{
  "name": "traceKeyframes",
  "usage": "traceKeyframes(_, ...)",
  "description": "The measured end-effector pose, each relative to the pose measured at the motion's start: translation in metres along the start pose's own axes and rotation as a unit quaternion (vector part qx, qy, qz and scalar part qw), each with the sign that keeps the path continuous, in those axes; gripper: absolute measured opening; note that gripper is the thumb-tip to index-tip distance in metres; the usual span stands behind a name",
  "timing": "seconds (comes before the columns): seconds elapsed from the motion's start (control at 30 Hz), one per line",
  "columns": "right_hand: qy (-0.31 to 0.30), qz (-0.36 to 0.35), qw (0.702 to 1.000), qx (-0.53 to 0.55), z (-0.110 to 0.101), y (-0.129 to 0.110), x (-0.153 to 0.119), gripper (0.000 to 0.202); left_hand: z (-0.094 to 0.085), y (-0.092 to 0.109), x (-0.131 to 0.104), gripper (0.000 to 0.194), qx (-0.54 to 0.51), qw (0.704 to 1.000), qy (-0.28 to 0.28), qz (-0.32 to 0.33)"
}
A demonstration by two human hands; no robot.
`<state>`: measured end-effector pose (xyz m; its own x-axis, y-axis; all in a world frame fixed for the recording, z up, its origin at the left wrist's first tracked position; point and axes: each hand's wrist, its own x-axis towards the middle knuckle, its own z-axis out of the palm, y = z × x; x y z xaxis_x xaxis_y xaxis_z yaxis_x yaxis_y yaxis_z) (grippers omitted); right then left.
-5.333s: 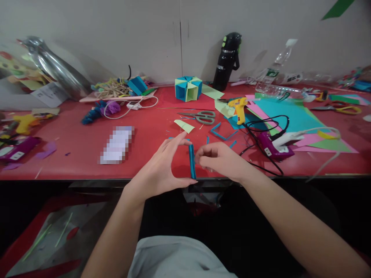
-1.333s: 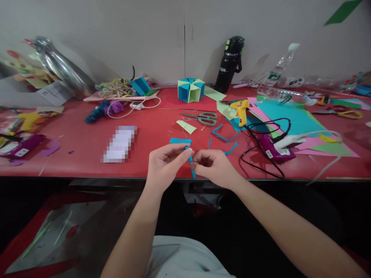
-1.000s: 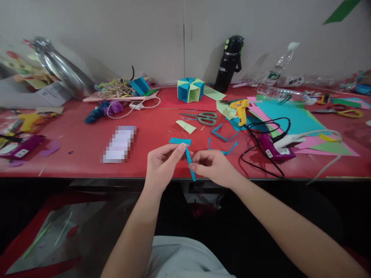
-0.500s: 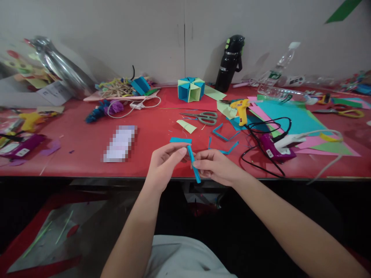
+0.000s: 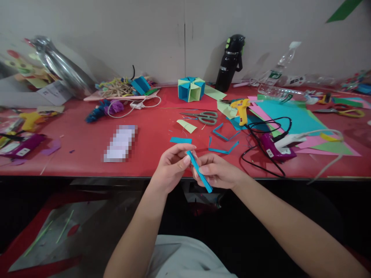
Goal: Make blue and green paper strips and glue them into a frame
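A narrow folded blue paper strip (image 5: pixel 205 180) slants down to the right over the table's front edge. My left hand (image 5: pixel 176 162) pinches its upper end between thumb and fingers. My right hand (image 5: pixel 216 170) grips the strip around its middle, with the thumb on top. Just beyond my left hand lies a flat blue paper piece (image 5: pixel 181 140). Two bent blue strips, one nearer (image 5: pixel 223 150) and one farther (image 5: pixel 225 136), rest to the right. A pale green paper piece (image 5: pixel 187 126) and scissors (image 5: pixel 207 117) lie farther back.
On the red table (image 5: pixel 156 154) stands a blue and green paper box (image 5: pixel 191 90) at the back. A yellow glue gun (image 5: pixel 241 110), purple power block (image 5: pixel 276 150), cables and coloured sheets (image 5: pixel 292 116) occupy the right. A black bottle (image 5: pixel 230 63) leans behind; a blurred-out phone-like rectangle (image 5: pixel 120 143) lies left.
Both hands have shifted slightly, my left one to the right. The held strip now slants more, its lower end farther right and nearer to me.
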<state>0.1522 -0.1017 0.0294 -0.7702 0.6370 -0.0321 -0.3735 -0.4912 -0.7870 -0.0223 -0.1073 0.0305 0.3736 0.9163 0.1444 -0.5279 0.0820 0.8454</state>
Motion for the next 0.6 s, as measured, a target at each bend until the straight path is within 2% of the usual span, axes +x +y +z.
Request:
traceKeyframes(0.07, -0.004, -0.001, 1.0, 0.004, 0.0, 0.001, 0.0, 0.026, 0.002, -0.004, 0.0, 0.021, -0.019, 1.0, 0.001, -0.002)
traceKeyframes(0.4, 0.011, -0.001, 1.0, 0.002, 0.0, 0.003, -0.001, 0.028, 0.009, -0.013, -0.002, 0.027, -0.045, 0.996, 0.077, 0.023)
traceKeyframes(0.6, -0.001, -0.024, 1.0, 0.015, -0.001, 0.003, 0.0, 0.026, 0.007, -0.016, -0.001, 0.028, -0.024, 0.995, 0.099, 0.001)
